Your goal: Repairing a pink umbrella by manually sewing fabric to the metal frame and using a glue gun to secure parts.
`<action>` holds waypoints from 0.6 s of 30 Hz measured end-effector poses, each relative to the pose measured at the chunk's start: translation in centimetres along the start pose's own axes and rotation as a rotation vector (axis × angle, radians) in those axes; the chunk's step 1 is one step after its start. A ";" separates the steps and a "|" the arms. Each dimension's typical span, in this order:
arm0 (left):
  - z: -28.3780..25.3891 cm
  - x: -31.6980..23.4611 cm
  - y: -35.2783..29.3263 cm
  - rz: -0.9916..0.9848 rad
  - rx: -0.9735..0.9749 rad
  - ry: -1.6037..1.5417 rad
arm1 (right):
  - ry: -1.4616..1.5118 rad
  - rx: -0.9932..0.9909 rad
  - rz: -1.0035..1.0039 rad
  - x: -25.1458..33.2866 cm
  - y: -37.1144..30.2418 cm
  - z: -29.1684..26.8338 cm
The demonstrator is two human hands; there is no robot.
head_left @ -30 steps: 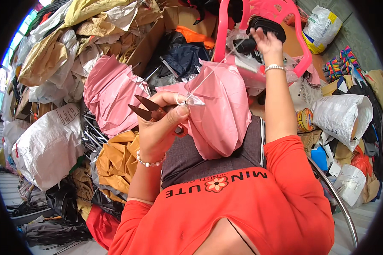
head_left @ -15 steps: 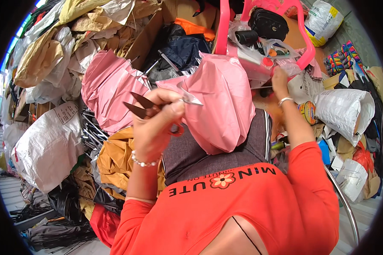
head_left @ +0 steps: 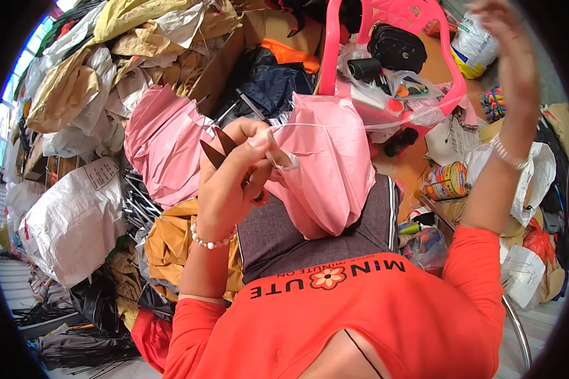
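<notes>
My left hand [head_left: 240, 164] is closed round a pair of scissors [head_left: 216, 149], whose dark pointed blades stick out beyond the knuckles. Between its thumb and finger is a pinch of pale, thin material [head_left: 288, 163], and a white thread [head_left: 306, 125] leads off to the right. Across my lap lies a pink sheet of cloth [head_left: 329, 164], creased like an umbrella canopy, just right of that hand. A second pink cloth [head_left: 164, 145] lies further left. My right hand [head_left: 502, 31] is raised at the upper right, blurred, so its fingers cannot be made out.
A pink plastic stool [head_left: 455, 69] stands ahead, carrying a black pouch [head_left: 396, 48] and plastic bags. Bundled thin rods [head_left: 139, 199], a white sack [head_left: 76, 218] and heaped bags [head_left: 63, 95] crowd the left. A yellow tin [head_left: 446, 180] lies at the right.
My right hand has swung up and away to the right from beside the stool. My left hand has turned slightly, still with the scissors. The pink cloth on my lap has shifted a little toward me.
</notes>
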State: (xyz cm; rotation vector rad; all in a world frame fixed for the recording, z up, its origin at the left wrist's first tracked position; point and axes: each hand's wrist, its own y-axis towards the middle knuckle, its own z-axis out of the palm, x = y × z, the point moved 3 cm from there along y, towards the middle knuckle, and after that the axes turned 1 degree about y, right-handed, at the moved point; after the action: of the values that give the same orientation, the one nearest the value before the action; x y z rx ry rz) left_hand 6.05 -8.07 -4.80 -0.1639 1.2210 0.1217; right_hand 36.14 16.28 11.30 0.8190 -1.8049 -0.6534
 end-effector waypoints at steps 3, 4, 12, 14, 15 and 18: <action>-0.7 1.8 -0.5 0.016 -0.042 -0.139 | 0.087 0.661 -0.416 7.1 -9.7 11.7; -0.1 1.9 -0.3 0.021 -0.030 -0.179 | 0.035 0.732 -0.412 8.2 -11.1 13.0; 1.6 3.3 -1.3 0.190 -0.063 -0.324 | -0.170 0.785 -0.368 10.5 -13.5 14.4; 2.2 3.2 -2.0 0.297 -0.198 -0.265 | -0.225 0.798 -0.372 10.5 -14.0 14.1; 2.2 3.5 -2.2 0.297 -0.199 -0.268 | -0.162 0.866 -0.254 10.3 -14.5 14.1; 2.5 4.6 -2.6 0.227 -0.118 -0.271 | -0.038 0.992 -0.006 9.5 -15.7 14.3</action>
State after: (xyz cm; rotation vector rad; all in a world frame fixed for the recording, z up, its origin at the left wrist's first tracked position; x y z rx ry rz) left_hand 10.39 -10.07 -8.15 -0.1070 0.9589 0.4021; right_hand 23.91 -0.02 -0.01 1.4442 -2.1436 0.2976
